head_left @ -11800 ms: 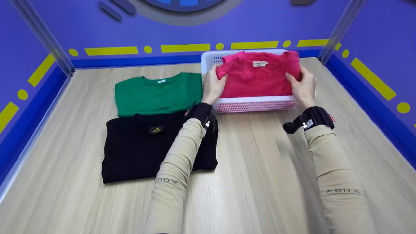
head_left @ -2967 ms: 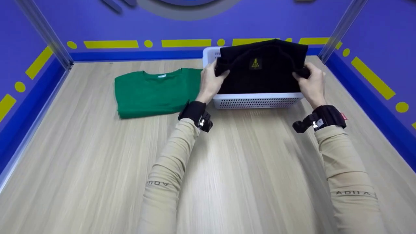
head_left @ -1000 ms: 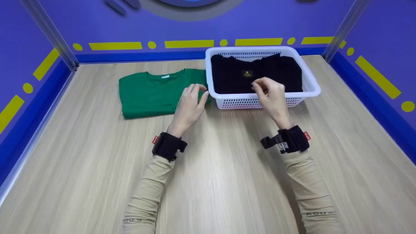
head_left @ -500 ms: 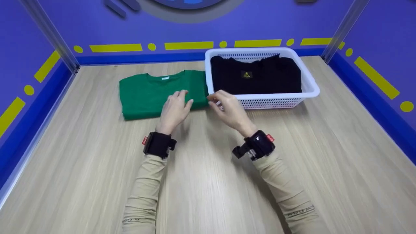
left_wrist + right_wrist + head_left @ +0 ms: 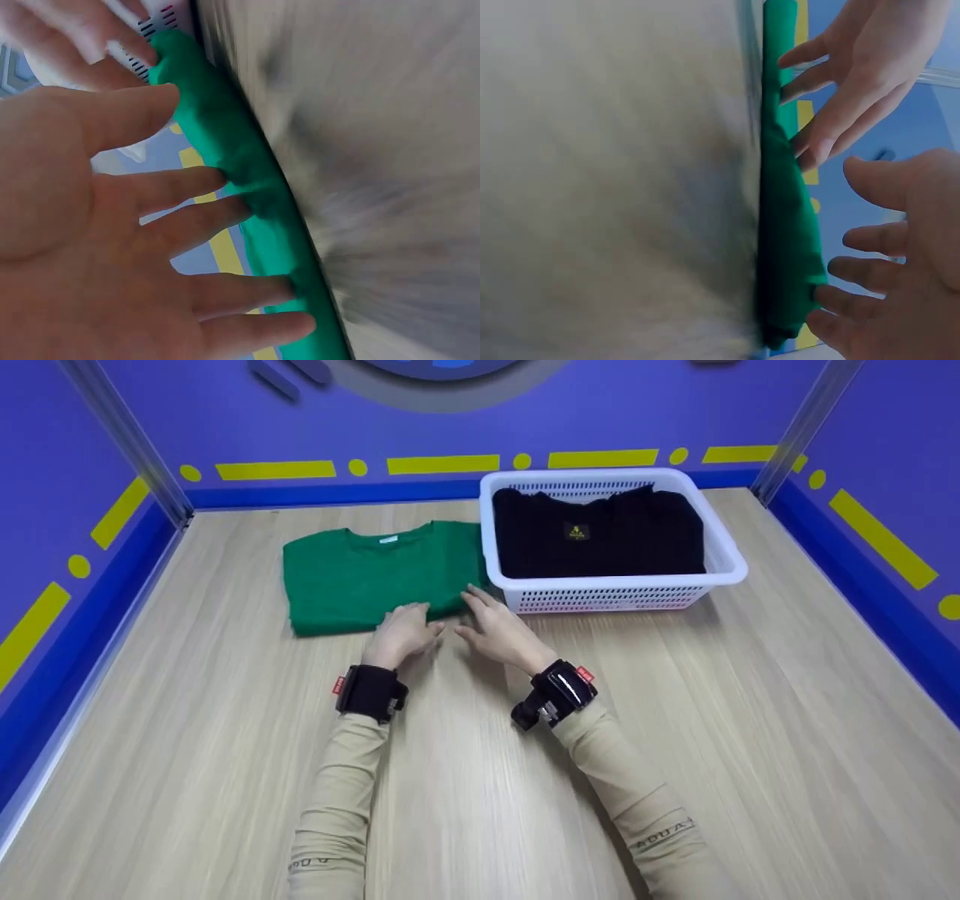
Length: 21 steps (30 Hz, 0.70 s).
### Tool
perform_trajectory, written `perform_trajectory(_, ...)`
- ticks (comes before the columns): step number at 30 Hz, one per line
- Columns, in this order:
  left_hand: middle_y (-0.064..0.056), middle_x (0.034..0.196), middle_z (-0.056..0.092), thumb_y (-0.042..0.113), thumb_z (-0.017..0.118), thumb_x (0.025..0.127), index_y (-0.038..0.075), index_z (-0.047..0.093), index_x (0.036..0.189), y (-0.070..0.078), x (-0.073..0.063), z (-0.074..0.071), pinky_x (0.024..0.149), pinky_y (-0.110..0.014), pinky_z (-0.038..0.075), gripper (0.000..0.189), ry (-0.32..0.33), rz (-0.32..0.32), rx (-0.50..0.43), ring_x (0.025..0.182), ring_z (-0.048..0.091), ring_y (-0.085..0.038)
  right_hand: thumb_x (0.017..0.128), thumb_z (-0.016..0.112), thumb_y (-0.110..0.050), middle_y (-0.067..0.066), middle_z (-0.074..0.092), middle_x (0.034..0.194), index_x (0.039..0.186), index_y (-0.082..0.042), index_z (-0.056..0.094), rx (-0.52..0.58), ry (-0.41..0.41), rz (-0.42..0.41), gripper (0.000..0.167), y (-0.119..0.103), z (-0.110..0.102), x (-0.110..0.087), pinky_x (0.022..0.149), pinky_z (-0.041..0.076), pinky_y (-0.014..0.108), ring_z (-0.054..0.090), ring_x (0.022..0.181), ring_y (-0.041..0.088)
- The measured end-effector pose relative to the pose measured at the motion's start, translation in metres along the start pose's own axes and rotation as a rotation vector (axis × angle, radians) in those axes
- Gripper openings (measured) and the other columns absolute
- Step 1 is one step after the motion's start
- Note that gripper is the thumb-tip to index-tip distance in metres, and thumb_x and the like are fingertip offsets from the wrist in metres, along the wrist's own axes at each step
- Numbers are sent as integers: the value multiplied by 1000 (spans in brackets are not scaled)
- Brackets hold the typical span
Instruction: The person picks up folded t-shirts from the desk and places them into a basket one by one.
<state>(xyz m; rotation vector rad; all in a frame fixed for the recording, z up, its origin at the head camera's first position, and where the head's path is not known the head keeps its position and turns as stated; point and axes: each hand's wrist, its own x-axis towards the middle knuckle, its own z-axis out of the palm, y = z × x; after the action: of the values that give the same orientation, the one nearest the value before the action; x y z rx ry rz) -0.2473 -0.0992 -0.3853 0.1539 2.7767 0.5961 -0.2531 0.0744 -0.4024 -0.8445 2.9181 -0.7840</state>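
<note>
A folded green T-shirt (image 5: 375, 577) lies flat on the table, left of a white basket (image 5: 615, 583). My left hand (image 5: 401, 636) is at the shirt's near edge, and in the left wrist view its straight, spread fingers (image 5: 202, 221) touch the green cloth. By the shirt's near right corner is my right hand (image 5: 504, 634). Its fingers (image 5: 855, 304) are extended, with some tips against the shirt in the right wrist view. Neither hand grips anything. Inside the basket lies a folded black T-shirt (image 5: 600, 544) with its neck label up.
The wooden table (image 5: 465, 780) stretches toward me. A purple back wall (image 5: 420, 435) and side walls enclose it. The basket's left wall meets the green shirt's right end. Below the black shirt, pink shows faintly through the basket's holes.
First a pink T-shirt, then the black one was laid in the basket by both hands. Since then my hands have let go and moved left and nearer, to the green shirt's near edge.
</note>
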Motion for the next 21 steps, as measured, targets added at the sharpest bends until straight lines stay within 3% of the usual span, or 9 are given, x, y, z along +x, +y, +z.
perform_trajectory(8, -23, 153, 29, 30, 43, 100, -1, 37, 144, 3, -3, -3, 119, -44, 24, 54, -63, 17, 152, 143, 26, -36, 96, 54, -30, 20, 32, 152, 146, 1, 31, -76, -155, 87, 63, 8, 3, -1, 117, 28, 39, 33, 141, 31)
perform_trajectory(13, -21, 151, 33, 29, 46, 99, 2, 41, 142, 6, -9, -6, 116, -44, 28, 51, -104, 8, 180, 141, 31, -35, 97, 53, -31, 16, 44, 146, 141, 0, 43, -151, -206, 97, 55, 2, -2, -3, 114, 33, 38, 42, 136, 29)
perform_trajectory(17, -19, 143, 43, 27, 48, 99, 4, 49, 137, 9, -14, -11, 112, -43, 34, 44, -151, 8, 180, 135, 39, -34, 95, 56, -28, 15, 63, 123, 119, -1, 64, -192, -207, 67, 37, -4, -10, -7, 99, 48, 41, 60, 116, 29)
perform_trajectory(21, -15, 137, 50, 25, 48, 98, 8, 55, 132, 12, -20, -16, 107, -42, 40, 38, -216, 11, 190, 127, 46, -31, 92, 60, -24, 4, 66, 79, 80, -7, 72, -201, -204, 59, 24, -10, -17, -10, 73, 52, 39, 62, 79, 22)
